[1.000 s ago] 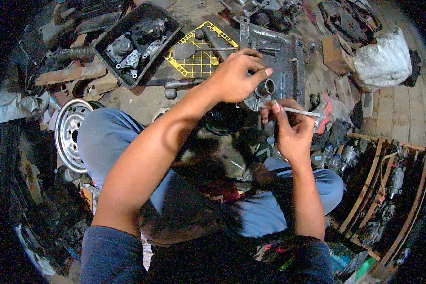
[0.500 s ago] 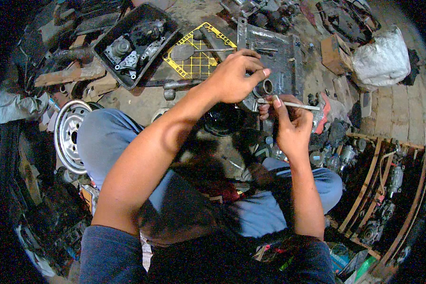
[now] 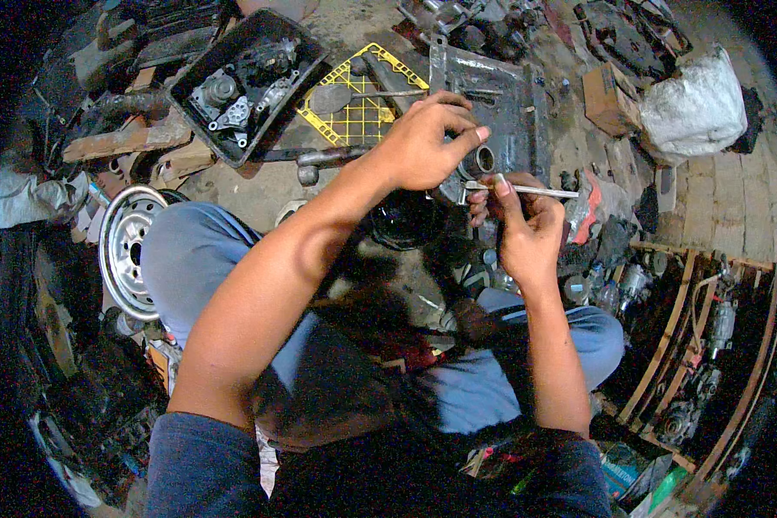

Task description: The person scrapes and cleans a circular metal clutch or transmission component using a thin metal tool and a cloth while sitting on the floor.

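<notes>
In front of me is a dark metal part (image 3: 454,186) with a round ring-shaped opening (image 3: 484,159). Over its upper left side lies my left hand (image 3: 429,142), fingers bent round it and the thumb stretched toward the ring. The fingertips are partly hidden. My right hand (image 3: 531,224) is closed on a slim silver wrench (image 3: 544,191), pinched between thumb and fingers. The wrench lies nearly level, its left end at the metal part just below the ring. What that end grips is too small to tell.
Behind my hands stands a dark metal tray (image 3: 520,112). A yellow plastic grid (image 3: 345,131) and a black bin (image 3: 241,155) of metal parts lie at the far left. A steel wheel rim (image 3: 128,252) leans beside my left knee. A cardboard box (image 3: 611,99) and white sack (image 3: 695,104) stand far right.
The wrench and my right hand have shifted slightly left and down. My left hand stays almost in place.
</notes>
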Available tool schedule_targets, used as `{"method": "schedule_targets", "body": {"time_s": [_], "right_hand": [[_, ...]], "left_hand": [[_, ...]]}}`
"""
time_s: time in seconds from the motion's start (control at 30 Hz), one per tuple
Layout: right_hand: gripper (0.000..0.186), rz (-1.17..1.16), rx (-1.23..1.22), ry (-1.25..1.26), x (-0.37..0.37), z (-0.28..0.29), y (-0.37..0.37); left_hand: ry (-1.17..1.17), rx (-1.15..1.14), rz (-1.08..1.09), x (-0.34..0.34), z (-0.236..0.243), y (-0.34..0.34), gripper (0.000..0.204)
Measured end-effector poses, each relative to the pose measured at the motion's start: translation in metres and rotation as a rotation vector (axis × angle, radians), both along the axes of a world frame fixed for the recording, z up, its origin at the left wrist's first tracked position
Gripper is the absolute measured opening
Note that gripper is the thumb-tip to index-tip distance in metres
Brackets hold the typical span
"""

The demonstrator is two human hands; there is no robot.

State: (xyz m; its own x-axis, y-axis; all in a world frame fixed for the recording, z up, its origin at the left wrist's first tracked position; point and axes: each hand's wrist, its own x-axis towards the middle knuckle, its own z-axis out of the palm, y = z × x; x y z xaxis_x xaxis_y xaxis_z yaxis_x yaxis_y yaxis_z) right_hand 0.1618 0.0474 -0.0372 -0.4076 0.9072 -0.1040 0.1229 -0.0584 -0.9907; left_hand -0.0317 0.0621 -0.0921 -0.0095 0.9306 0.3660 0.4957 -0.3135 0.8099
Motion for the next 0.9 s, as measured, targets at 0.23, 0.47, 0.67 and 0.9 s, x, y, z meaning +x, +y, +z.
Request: {"method": "schedule_targets", "body": {"time_s": [0.23,0.47,0.67,0.9], "right_hand": [[0.02,0.014,0.056,-0.036,0.001,-0.005,-0.002],[0.017,-0.008,0.02,-0.038,0.003,-0.005,-0.003],[0.014,0.039,0.3,-0.2,0.019,-0.007,-0.01],[0.017,0.183,0.583,-0.316,0.021,0.016,-0.011]], "left_hand": [[-0.023,0.005,0.014,0.002,-0.004,0.0,0.035],[-0.024,0.011,-0.016,0.0,0.0,0.003,0.034],[-0.01,0.016,-0.001,0.0,-0.002,0.001,0.034],[0.001,0.008,0.014,0.0,-0.004,0.0,0.035]]}}
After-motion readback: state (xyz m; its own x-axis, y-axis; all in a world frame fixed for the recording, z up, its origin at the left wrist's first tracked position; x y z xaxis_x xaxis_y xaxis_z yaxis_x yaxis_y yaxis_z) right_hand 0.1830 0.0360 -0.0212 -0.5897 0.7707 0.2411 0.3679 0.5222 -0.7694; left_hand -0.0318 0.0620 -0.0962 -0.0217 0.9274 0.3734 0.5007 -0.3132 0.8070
